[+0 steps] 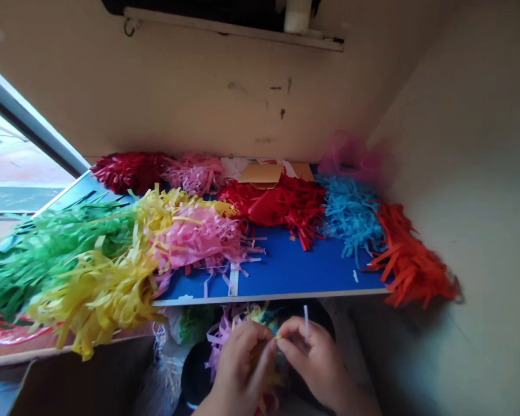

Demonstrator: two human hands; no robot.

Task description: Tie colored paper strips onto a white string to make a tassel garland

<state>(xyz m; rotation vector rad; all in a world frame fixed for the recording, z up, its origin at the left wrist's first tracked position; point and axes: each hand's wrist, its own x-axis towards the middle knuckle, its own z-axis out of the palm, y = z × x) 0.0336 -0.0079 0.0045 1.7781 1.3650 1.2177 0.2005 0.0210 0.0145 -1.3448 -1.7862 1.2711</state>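
Low in the head view, my left hand [245, 355] and my right hand [314, 355] meet, thumbs and forefingers pinched. Between their fingertips shows a small bit of thin yellow strip [278, 337]. A pale strip [305, 319] sticks up from between the fingers of my right hand. Lilac fringed paper [217, 342] hangs beside and behind my left hand. Yellow and blue fringe [257, 314] shows just behind both hands, close below the table edge. My hands and wrists hide much of this fringe, and how it joins the yellow strip cannot be seen.
A blue table [281, 271] ahead carries fringe bundles: green [82, 231], yellow [99, 277], pink [199, 237], red [281, 202], light blue [351, 214] and orange [416, 260]. A cardboard box [86, 375] stands lower left. Walls close in behind and at right.
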